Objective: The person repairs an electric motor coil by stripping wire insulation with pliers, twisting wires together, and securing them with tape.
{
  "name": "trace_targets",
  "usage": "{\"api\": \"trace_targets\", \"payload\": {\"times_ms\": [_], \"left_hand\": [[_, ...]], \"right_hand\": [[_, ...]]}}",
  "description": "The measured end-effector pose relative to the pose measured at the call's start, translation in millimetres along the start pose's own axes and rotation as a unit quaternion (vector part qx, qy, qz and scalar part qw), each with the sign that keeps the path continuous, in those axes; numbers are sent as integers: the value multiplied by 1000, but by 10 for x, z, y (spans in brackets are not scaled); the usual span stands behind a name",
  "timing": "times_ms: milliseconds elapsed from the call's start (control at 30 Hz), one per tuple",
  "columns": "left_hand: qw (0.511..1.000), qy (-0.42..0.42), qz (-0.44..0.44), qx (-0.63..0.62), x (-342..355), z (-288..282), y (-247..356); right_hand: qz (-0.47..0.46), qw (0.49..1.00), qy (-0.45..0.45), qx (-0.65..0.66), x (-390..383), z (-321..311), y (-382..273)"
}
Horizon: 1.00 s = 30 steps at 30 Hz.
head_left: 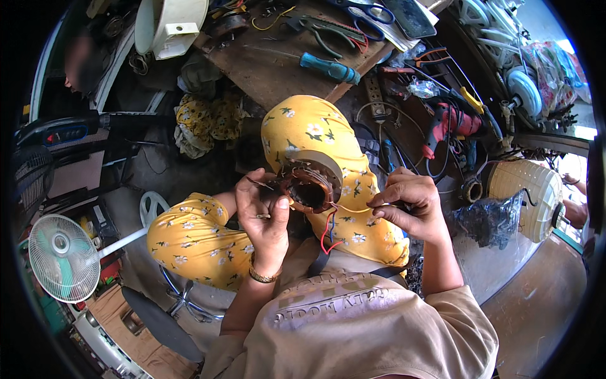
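A motor stator (330,169) with a grey metal ring and dark copper windings rests against my raised thigh, its round opening facing me. My left hand (266,218) grips its left side, thumb by the windings; a thin dark strip sticks out between the fingers. My right hand (413,205), to the right of the stator, pinches the end of a thin yellowish wire (353,210) that runs from the windings. Red wires (326,235) and a short blue wire (332,226) hang from the stator's lower edge over my yellow flowered trousers (202,252).
Ahead, a wooden bench (252,72) carries a blue-handled screwdriver (329,68), pliers (322,38) and blue-handled scissors (366,12). To the right lie a red power drill (451,126) and a power strip (375,101). A white fan (65,258) stands at the left.
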<state>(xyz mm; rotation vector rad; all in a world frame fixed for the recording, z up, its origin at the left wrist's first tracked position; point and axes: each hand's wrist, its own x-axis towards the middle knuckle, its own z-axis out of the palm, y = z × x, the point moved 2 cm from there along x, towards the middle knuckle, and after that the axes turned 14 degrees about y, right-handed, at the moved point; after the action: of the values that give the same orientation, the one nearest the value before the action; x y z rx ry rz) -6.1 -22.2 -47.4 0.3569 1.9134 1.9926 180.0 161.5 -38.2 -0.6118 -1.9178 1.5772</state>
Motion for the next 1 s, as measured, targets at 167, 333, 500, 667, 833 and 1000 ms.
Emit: {"api": "trace_targets", "payload": {"times_ms": [167, 333, 500, 667, 833, 1000], "left_hand": [[999, -11, 30, -20, 18, 1, -34], [1000, 5, 17, -15, 7, 32, 6], [1000, -21, 6, 19, -6, -50, -20], [999, -26, 12, 30, 3, -33, 15], [999, -21, 16, 33, 13, -3, 65], [999, -21, 17, 33, 20, 7, 68]], "right_hand": [[7, 1000, 9, -12, -26, 4, 86], [16, 1000, 16, -20, -22, 21, 145], [6, 999, 27, -30, -28, 48, 227], [-2, 999, 25, -32, -14, 63, 271], [-3, 999, 24, -33, 1, 78, 270], [3, 999, 28, -27, 1, 83, 276]]}}
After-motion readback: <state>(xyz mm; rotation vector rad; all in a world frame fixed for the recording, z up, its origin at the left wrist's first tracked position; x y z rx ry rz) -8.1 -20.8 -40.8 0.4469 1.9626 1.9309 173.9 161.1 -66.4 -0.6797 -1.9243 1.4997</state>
